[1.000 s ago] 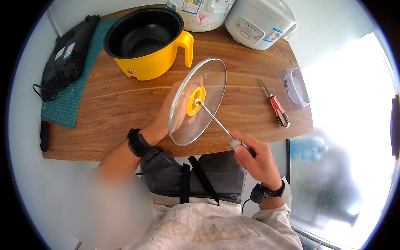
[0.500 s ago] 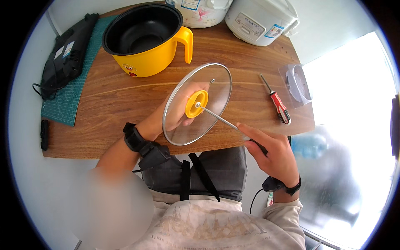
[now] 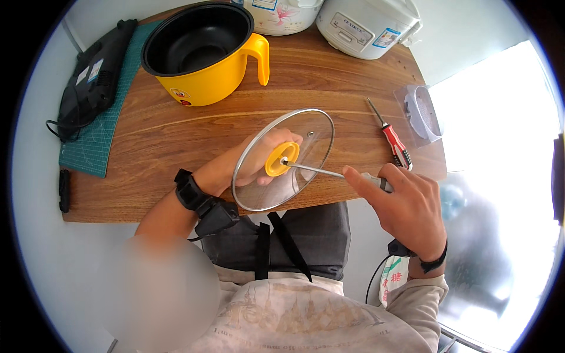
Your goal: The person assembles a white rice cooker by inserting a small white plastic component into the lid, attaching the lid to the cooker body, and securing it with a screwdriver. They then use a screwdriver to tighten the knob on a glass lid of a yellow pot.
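My left hand (image 3: 275, 140), seen through the glass, is closed round the yellow knob (image 3: 273, 167) of a round glass pot lid (image 3: 309, 154) with a metal rim. The lid stands tilted on edge above the table's near edge. My right hand (image 3: 412, 206) grips a screwdriver (image 3: 322, 172) by its pale grey handle, index finger stretched toward the shaft. The shaft points left, its tip at the knob's centre; whether it touches the screw there I cannot tell. Beyond the lid sits a yellow pot (image 3: 220, 82) with a black inside and a side handle.
A red and black screwdriver (image 3: 395, 144) lies on the wooden table (image 3: 329, 88) at the right, beside a clear plastic piece (image 3: 422, 115). Two rice cookers, one white (image 3: 368, 29), stand at the back. A black device (image 3: 97, 76) rests on a green cutting mat (image 3: 88, 153) at the left.
My right hand has shifted to the right, and the screwdriver lies flatter. The lid has dropped slightly toward me and tilted further, with my left hand still on its knob.
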A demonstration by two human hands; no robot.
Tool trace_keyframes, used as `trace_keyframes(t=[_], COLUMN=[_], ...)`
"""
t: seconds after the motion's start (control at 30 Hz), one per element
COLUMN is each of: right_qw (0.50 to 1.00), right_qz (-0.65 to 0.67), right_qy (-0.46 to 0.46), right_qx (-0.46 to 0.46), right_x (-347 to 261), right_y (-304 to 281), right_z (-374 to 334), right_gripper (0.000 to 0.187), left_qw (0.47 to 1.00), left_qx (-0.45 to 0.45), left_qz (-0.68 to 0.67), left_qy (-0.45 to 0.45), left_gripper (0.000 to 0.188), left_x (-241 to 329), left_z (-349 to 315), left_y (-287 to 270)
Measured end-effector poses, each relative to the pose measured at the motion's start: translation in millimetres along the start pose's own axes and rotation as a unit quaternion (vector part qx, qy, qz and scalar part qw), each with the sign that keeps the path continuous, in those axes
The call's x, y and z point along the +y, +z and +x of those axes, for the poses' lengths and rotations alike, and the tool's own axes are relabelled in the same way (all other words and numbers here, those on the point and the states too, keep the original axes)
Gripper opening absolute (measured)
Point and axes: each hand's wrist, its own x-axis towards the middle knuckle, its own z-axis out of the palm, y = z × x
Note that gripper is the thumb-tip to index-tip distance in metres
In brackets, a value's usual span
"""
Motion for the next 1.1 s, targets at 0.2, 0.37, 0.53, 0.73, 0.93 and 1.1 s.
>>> trace_keyframes(t=[0.2, 0.37, 0.53, 0.73, 0.93, 1.1], right_qw=[0.998, 0.924, 0.628, 0.471, 0.481, 0.466], right_qz=[0.055, 0.356, 0.718, 0.831, 0.828, 0.837], right_qy=[0.011, 0.108, 0.301, 0.295, 0.288, 0.284], right_qx=[0.011, 0.083, 0.020, 0.003, -0.017, -0.032], right_x=[3.1, -2.0, -41.1, -66.4, -70.0, -72.6], right_y=[8.8, 43.5, 59.3, 72.3, 75.2, 74.5], right_z=[-0.8, -13.0, -24.7, -14.5, -11.4, -7.0], right_gripper=[0.053, 0.037, 0.032, 0.039, 0.035, 0.034], left_qw=[0.996, 0.990, 0.973, 0.958, 0.956, 0.955], left_qx=[0.000, 0.097, 0.128, 0.139, 0.157, 0.161], left_qz=[-0.073, -0.069, -0.072, -0.024, -0.017, 0.015], left_qy=[-0.043, 0.076, 0.176, 0.248, 0.247, 0.247], left_gripper=[0.041, 0.040, 0.037, 0.037, 0.038, 0.038], left_x=[9.7, 19.5, 15.6, 12.9, 13.1, 13.1], left_z=[5.7, 4.8, 10.5, 7.4, 8.9, 7.6], left_y=[-1.5, 15.5, 6.4, 3.5, 5.8, 6.5])
